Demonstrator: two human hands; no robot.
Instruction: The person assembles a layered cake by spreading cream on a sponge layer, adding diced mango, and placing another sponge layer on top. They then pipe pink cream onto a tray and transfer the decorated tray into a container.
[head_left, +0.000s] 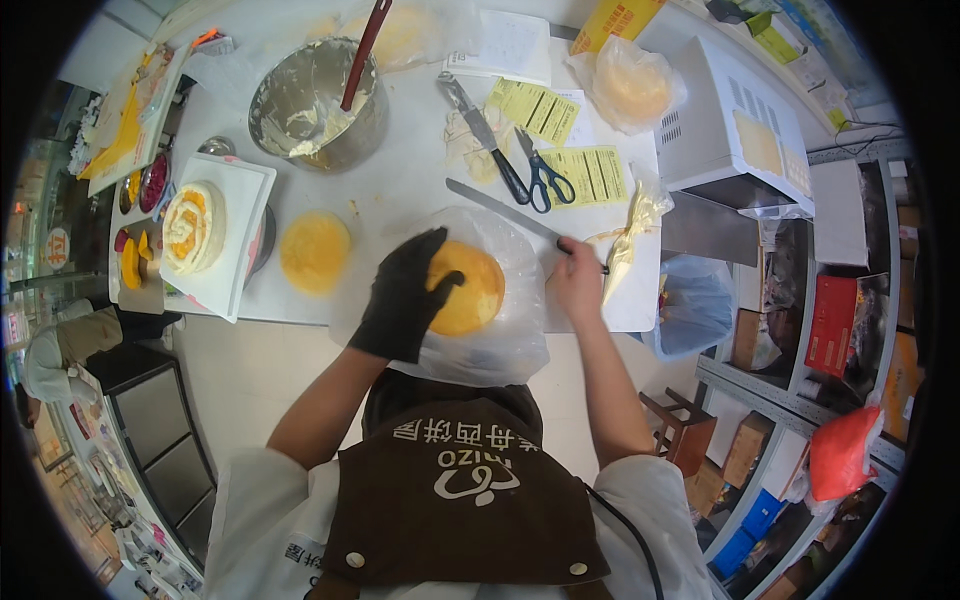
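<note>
My left hand (409, 296), in a black glove, rests on a round yellow sponge cake (472, 289) that lies on a clear plastic bag (517, 330). Bare, my right hand (577, 281) grips the dark handle of a long knife (502, 210), whose blade points away to the upper left over the table. A thin round of sponge (315, 253) lies flat left of the bag. Further left, a cake with cream and orange fruit (193, 227) sits on a white board (251, 217). A filled piping bag (628, 240) lies right of my right hand.
Behind are a steel mixing bowl (262, 112) with cream and a red-handled spatula (365, 56), a palette knife (484, 135), scissors (547, 180) and yellow slips (592, 176). A bagged sponge (630, 90) and white appliance (720, 120) stand right; a lined bin (694, 307) adjoins the table.
</note>
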